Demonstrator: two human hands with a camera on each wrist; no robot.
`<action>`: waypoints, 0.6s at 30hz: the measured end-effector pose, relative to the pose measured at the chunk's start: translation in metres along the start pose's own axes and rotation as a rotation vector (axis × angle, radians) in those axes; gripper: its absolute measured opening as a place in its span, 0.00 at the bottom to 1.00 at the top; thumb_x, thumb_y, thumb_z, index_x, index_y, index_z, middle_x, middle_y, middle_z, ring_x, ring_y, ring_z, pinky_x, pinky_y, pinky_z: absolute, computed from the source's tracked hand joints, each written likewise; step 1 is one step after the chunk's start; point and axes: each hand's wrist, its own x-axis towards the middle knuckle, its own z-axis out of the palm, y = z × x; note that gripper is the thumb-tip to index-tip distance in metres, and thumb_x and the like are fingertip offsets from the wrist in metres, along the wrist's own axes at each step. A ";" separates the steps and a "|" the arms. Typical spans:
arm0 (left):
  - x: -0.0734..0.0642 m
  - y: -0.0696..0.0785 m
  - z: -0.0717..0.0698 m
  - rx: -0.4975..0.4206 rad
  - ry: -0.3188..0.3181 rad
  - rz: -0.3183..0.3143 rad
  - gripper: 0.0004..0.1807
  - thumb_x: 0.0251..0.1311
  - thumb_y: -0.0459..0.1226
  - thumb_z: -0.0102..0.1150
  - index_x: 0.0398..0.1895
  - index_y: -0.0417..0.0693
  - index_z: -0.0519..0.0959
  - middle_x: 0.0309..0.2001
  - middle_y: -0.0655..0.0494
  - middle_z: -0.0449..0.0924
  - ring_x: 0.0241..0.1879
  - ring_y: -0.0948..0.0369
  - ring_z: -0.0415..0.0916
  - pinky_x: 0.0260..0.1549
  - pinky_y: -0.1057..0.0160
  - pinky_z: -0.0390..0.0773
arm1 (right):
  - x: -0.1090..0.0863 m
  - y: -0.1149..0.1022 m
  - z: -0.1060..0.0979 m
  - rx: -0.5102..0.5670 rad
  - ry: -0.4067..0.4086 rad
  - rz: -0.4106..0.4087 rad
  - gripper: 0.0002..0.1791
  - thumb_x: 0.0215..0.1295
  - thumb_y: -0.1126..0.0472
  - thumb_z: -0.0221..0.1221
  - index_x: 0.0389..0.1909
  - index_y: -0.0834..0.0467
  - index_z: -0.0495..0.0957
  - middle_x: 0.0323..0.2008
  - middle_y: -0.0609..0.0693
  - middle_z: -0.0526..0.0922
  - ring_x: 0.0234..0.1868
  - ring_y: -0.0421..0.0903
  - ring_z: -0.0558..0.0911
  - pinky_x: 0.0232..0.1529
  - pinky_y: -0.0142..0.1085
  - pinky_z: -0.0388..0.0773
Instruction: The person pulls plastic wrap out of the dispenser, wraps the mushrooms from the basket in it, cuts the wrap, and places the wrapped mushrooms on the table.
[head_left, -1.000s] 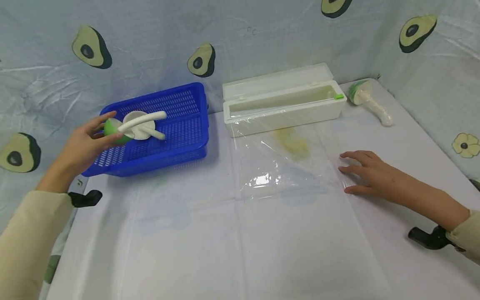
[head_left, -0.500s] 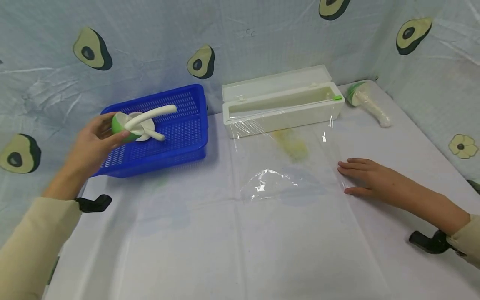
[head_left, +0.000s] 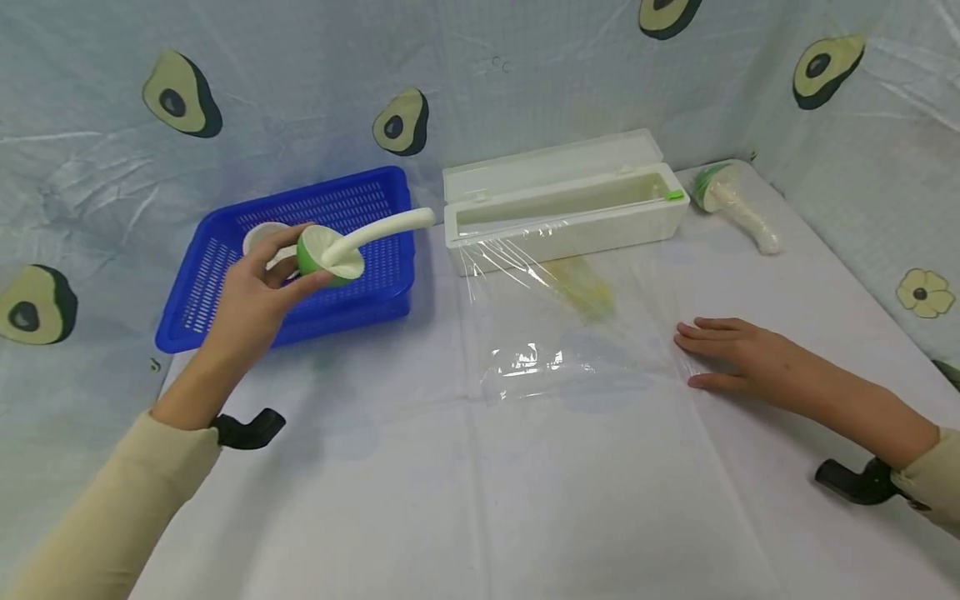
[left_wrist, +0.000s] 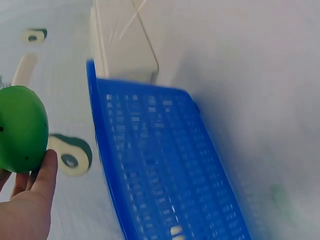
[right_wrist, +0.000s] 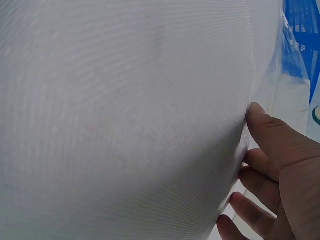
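My left hand (head_left: pixel 258 292) grips a ladle (head_left: pixel 390 226) by its bowl, over the blue basket (head_left: pixel 367 310). The ladle is green outside and white inside, with a curved white handle pointing right; the left wrist view shows the green bowl (left_wrist: pixel 22 130) from below. A second ladle, with a white bowl (head_left: pixel 262 233), lies in the basket, partly hidden by my left hand. Clear cling film (head_left: pixel 555 342) stretches across the table from a long white dispenser box (head_left: pixel 577 242). My right hand (head_left: pixel 738 354) rests with relaxed fingers at the film's right edge.
The dispenser's lid (head_left: pixel 555 162) stands raised, and a green piece (head_left: pixel 676 195) sits at its right end. Behind it to the right lies another ladle wrapped in clear film (head_left: pixel 742 212). Avocado-printed sheeting (head_left: pixel 300 75) encloses the back and sides of the white-covered table.
My left hand has lifted the ladle away from the other one and moved it right, across the basket. My right hand has settled lower at the film's edge, its fingers closer together.
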 end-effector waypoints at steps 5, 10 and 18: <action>-0.005 0.007 0.018 -0.042 -0.028 0.048 0.35 0.66 0.43 0.67 0.76 0.59 0.67 0.70 0.56 0.68 0.72 0.55 0.67 0.54 0.72 0.76 | 0.000 0.000 0.000 0.016 0.012 0.000 0.35 0.55 0.53 0.75 0.62 0.63 0.79 0.63 0.58 0.79 0.64 0.62 0.75 0.57 0.57 0.76; -0.010 0.007 0.036 -0.098 -0.059 0.115 0.36 0.64 0.37 0.68 0.75 0.54 0.68 0.68 0.53 0.70 0.70 0.54 0.69 0.58 0.70 0.76 | 0.001 0.001 0.000 0.008 0.041 -0.015 0.34 0.52 0.54 0.76 0.60 0.63 0.81 0.62 0.57 0.81 0.63 0.61 0.76 0.56 0.56 0.75; -0.015 0.008 0.080 -0.162 -0.136 0.231 0.36 0.59 0.32 0.72 0.72 0.49 0.70 0.63 0.51 0.71 0.66 0.53 0.73 0.59 0.64 0.77 | 0.001 0.003 0.001 0.005 0.058 -0.020 0.34 0.51 0.53 0.77 0.59 0.61 0.82 0.61 0.56 0.82 0.62 0.60 0.78 0.55 0.54 0.74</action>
